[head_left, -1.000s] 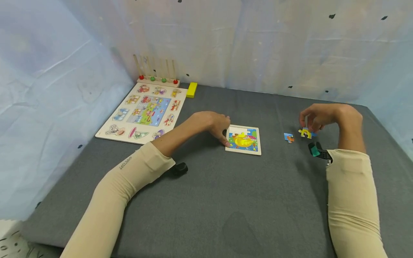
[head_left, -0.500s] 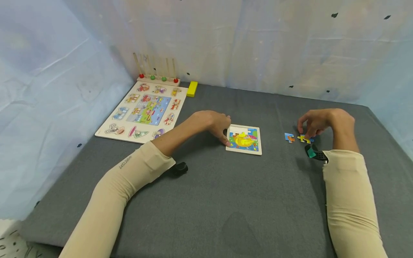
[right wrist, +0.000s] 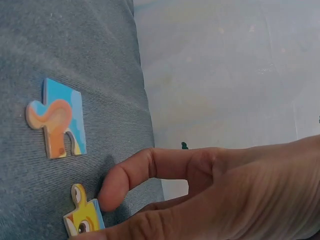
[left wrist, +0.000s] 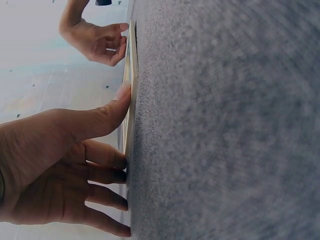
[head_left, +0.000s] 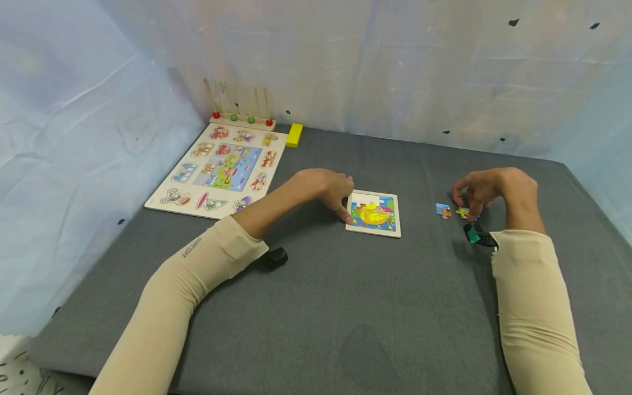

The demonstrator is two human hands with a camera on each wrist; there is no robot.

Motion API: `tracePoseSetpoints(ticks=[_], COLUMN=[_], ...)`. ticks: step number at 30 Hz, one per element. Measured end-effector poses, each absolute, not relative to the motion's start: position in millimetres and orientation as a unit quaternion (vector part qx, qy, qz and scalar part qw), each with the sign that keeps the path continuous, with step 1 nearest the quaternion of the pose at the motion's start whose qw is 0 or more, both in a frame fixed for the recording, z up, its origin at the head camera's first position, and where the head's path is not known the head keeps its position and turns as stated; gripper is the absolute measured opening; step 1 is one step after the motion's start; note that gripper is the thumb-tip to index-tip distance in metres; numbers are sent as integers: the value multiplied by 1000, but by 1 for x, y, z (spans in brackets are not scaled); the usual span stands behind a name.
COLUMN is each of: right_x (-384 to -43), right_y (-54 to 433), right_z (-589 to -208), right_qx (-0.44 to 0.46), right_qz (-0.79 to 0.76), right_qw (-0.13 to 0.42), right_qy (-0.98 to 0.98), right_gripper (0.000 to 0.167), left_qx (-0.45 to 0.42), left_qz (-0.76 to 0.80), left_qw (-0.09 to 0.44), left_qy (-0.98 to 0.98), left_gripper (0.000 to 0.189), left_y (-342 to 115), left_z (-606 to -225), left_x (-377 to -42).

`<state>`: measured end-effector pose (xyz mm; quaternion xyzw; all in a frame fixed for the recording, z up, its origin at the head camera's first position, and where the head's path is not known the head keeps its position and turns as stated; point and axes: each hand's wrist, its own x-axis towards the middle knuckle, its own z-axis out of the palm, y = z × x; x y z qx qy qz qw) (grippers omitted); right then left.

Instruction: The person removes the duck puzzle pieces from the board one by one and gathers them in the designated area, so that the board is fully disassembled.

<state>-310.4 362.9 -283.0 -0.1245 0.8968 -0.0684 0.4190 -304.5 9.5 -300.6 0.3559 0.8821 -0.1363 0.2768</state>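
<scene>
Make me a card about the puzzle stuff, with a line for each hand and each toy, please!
Left hand: touching the left side of the small puzzle board
Right hand: fingers bent, at the yellow puzzle piece with an eye on it
Other loose piece: orange-and-blue puzzle piece, apart from the yellow one
Gap in small board: white patch, far left part
Back left: big picture board, bead rack, yellow block
Beads: two red, two green

The bench (head_left: 316,307) is covered in matt cloth; the puzzle board (head_left: 372,233) at mid-frame is edged in smooth wood.
</scene>
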Motion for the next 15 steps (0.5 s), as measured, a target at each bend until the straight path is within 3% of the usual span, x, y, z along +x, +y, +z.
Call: tracePoseSetpoints(ticks=[8,15], right_x=[-308,-304], right_y=[361,350], right_z=[-278,-267], right_qx=[-129,-177], right_qz=[-58,-43], right_qw=[411,352], right_qy=[901,918], right_gripper=[31,40], left_qx=[358,353], left_qz=[-131,-134], left_qw=[274,273], left_qy=[883,885], left_gripper=[100,102], left_y=[9,10], left_z=[-301,-301], left_x=[-304,-303])
